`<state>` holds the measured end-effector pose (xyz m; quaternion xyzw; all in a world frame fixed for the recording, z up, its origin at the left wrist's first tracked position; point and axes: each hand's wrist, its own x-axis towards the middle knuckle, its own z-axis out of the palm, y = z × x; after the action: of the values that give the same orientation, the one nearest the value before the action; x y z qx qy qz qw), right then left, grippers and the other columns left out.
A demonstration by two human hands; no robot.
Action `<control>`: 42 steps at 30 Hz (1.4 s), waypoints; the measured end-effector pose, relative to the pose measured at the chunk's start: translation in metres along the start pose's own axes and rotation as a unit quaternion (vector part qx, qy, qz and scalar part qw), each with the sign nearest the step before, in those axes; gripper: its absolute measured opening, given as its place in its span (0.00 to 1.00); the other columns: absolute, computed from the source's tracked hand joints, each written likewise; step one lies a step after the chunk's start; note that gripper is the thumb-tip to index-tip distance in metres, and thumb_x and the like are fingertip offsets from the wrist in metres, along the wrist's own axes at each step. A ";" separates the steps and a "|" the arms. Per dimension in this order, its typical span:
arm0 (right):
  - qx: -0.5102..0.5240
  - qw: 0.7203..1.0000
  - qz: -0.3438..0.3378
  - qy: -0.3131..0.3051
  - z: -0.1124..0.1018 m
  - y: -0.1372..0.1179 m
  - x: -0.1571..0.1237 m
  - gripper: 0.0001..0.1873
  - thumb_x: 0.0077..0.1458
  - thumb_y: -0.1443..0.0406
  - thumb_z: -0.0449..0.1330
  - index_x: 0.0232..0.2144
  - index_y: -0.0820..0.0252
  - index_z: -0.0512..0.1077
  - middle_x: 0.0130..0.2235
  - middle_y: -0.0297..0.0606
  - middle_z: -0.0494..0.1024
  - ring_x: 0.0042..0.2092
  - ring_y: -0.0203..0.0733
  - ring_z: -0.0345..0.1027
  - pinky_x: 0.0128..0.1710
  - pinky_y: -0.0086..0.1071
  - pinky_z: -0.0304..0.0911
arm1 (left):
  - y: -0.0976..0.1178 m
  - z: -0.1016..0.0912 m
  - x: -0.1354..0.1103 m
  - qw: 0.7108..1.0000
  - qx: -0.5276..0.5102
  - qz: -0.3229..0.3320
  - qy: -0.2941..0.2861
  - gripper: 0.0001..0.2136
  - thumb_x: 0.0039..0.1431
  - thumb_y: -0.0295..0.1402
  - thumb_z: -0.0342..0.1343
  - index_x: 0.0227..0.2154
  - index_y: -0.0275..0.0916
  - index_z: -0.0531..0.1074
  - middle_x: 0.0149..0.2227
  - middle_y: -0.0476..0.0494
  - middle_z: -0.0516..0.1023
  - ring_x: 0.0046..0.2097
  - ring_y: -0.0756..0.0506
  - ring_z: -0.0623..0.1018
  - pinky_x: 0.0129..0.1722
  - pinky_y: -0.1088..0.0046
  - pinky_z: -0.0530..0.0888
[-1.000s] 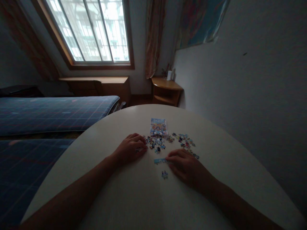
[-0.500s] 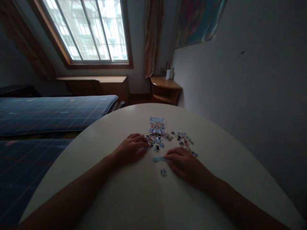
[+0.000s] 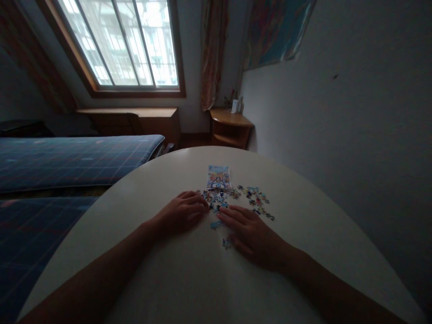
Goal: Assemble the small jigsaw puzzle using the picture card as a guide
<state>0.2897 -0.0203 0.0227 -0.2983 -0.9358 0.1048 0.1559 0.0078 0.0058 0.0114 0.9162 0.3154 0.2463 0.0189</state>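
While your left hand [image 3: 182,211] lies flat and holds nothing beside the pile of puzzle pieces [image 3: 236,198], your right hand [image 3: 248,231] rests open-fingered just below the pile, fingertips touching a blue piece [image 3: 216,224].

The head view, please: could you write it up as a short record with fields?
surface: round white table
left hand: palm down at the left edge of the loose puzzle pieces
right hand: flat, fingers by a small blue joined strip
single piece: beside the right hand
reference picture: beyond the pieces
grip: none on any piece
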 end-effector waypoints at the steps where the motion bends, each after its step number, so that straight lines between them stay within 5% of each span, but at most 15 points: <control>1: -0.008 1.000 -0.003 -0.017 0.000 -0.001 0.001 0.29 0.62 0.65 0.53 0.66 0.58 0.59 0.66 0.43 0.63 0.67 0.52 0.52 0.65 0.52 0.52 | 0.001 0.000 0.000 1.000 -0.001 0.003 0.003 0.10 0.65 0.27 0.54 0.45 0.44 0.76 0.46 0.45 0.79 0.48 0.46 0.75 0.53 0.66 0.70; 6: -0.023 0.998 0.026 -0.052 -0.003 -0.004 0.003 0.28 0.64 0.62 0.52 0.66 0.58 0.59 0.67 0.41 0.61 0.68 0.53 0.49 0.66 0.52 0.50 | 0.000 0.001 -0.004 0.999 0.016 -0.032 0.017 0.09 0.66 0.28 0.54 0.45 0.44 0.76 0.44 0.45 0.79 0.47 0.45 0.75 0.50 0.65 0.70; 22: -0.039 0.994 0.087 0.056 0.005 -0.009 0.000 0.20 0.62 0.63 0.57 0.56 0.62 0.69 0.56 0.51 0.72 0.59 0.53 0.63 0.61 0.51 0.60 | -0.009 0.010 -0.009 0.994 -0.060 -0.075 0.046 0.04 0.64 0.33 0.58 0.38 0.42 0.76 0.39 0.43 0.79 0.46 0.44 0.76 0.50 0.65 0.72; 27: -0.039 0.992 0.109 0.055 0.006 -0.009 0.000 0.20 0.62 0.62 0.56 0.55 0.61 0.70 0.57 0.52 0.71 0.60 0.54 0.62 0.61 0.53 0.60 | 0.000 0.010 -0.008 0.987 -0.136 -0.072 0.055 0.07 0.67 0.32 0.54 0.36 0.39 0.76 0.39 0.42 0.78 0.41 0.48 0.78 0.44 0.73 0.74; 35: -0.060 0.994 0.093 0.023 0.005 -0.007 -0.002 0.22 0.65 0.60 0.54 0.58 0.60 0.70 0.62 0.50 0.67 0.65 0.58 0.55 0.63 0.57 0.55 | 0.024 0.007 0.004 0.945 -0.234 -0.188 0.131 0.06 0.63 0.33 0.57 0.33 0.37 0.75 0.33 0.44 0.81 0.35 0.48 0.81 0.38 0.73 0.78; 42: -0.033 0.994 0.067 0.073 0.008 -0.007 -0.001 0.21 0.63 0.62 0.56 0.58 0.57 0.68 0.60 0.47 0.70 0.64 0.53 0.58 0.63 0.55 0.58 | 0.038 0.018 0.009 0.883 -0.361 -0.253 0.163 0.09 0.57 0.37 0.63 0.33 0.37 0.74 0.34 0.44 0.82 0.35 0.47 0.82 0.38 0.70 0.82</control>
<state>0.2843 -0.0272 0.0173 -0.3724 -0.9026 0.0620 0.2069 0.0439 -0.0177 0.0067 0.6822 0.4239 0.4758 0.3585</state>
